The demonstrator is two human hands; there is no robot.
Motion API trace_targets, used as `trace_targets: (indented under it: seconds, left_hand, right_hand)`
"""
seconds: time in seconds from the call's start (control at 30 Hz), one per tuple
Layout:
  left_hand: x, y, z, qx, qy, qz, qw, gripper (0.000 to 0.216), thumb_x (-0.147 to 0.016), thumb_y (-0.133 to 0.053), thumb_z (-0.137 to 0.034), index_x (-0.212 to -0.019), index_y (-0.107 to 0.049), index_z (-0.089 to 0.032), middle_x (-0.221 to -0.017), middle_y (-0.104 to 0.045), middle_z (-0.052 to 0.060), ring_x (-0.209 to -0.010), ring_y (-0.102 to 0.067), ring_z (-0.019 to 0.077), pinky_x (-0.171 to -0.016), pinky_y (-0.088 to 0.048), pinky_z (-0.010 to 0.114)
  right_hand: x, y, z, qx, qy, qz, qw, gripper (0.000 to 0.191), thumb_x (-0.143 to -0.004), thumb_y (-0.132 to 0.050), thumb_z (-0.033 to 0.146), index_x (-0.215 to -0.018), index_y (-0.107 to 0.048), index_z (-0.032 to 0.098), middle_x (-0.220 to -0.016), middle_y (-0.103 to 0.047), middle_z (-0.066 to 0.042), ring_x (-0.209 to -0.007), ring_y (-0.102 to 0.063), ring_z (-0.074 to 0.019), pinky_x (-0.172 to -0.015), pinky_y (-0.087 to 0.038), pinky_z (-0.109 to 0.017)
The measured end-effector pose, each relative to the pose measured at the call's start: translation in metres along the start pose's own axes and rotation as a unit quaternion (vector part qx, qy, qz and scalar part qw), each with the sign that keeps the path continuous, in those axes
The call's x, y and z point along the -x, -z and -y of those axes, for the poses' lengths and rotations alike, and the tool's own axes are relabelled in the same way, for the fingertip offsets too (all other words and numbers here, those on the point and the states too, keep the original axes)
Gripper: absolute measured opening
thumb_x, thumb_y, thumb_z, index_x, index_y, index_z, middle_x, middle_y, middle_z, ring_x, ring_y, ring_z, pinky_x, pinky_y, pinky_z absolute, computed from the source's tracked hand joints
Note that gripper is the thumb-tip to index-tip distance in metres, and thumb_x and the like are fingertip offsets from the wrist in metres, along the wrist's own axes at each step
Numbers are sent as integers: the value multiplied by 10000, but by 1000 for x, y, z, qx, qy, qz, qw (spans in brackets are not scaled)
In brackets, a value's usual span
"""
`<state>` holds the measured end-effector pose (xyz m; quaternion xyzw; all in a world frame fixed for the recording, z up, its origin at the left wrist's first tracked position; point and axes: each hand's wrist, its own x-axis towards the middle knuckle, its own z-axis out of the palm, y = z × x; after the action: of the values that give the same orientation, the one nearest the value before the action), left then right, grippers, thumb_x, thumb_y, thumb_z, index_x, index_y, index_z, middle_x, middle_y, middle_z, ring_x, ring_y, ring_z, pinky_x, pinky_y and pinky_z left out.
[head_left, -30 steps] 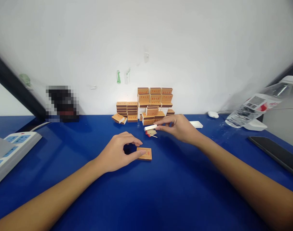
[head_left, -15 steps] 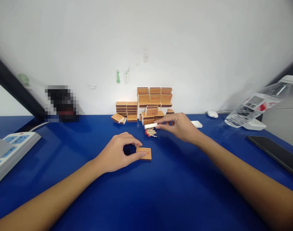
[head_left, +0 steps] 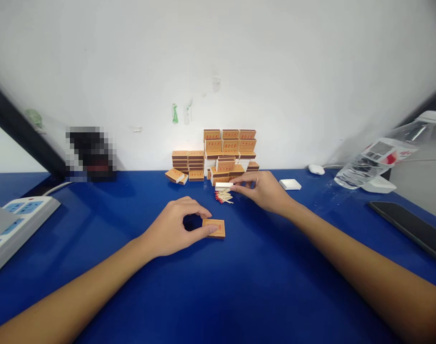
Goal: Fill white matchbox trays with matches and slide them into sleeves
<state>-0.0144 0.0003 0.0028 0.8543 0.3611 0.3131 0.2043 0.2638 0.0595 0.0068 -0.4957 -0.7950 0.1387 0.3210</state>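
Note:
My left hand [head_left: 180, 227] rests on the blue table, thumb and fingers closed on the near matchbox sleeve [head_left: 218, 230], which lies flat with its orange printed face up. Farther off, my right hand [head_left: 263, 188] pinches a small white matchbox tray [head_left: 224, 186] by its right end. Right below that tray lies a loose pile of matches [head_left: 223, 196] with red heads. Whether anything is inside the held tray cannot be seen. Another white matchbox tray [head_left: 290, 184] lies on the table to the right of my right hand.
Stacked matchboxes [head_left: 230, 145] stand against the wall behind my right hand, with a lower stack [head_left: 188, 165] to their left. A power strip [head_left: 24, 220] is at the left. At the right are a tilted plastic bottle [head_left: 383, 153], a white case [head_left: 316, 169] and a phone [head_left: 411, 229].
My right hand has moved slightly down and back with the tray, which now sits more level. The white tray at the right shows more fully. My left hand stays put.

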Motion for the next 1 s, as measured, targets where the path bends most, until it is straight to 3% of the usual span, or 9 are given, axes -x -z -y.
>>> trace_targets:
  seconds: [0.3,0.63,1.0]
  left_hand:
    - [1,1,0,-1,0,-2,1000,208,-899,-771,-426,-986,-792,-238,-989,-804,38,-902,-731,215,-837,-576,368]
    - [1,1,0,-3,-4,3,1000,202,-903,-768,-425,-991,-789,-244,-995,-803,33,-917,-726,216,-842,-570,373]
    - [1,0,2,-4,4,8,1000,255,-870,-797,-450,-1020,-786,-245,-1017,-794,41,-920,-720,220,-850,-565,384]
  right_hand:
    - [-1,3,1,-17,-2,-9,1000,197,-907,-740,365,-995,-851,229,-918,-813,-63,-715,-616,-195,-680,-475,-338]
    - [-3,20,1,-19,15,84,996,236,-874,-766,431,-979,-854,239,-852,-796,-42,-679,-569,-168,-624,-420,-314]
    - [-1,8,4,-1,1,10,1000,254,-885,-743,430,-941,-844,204,-778,-763,-50,-657,-566,-170,-617,-428,-306]
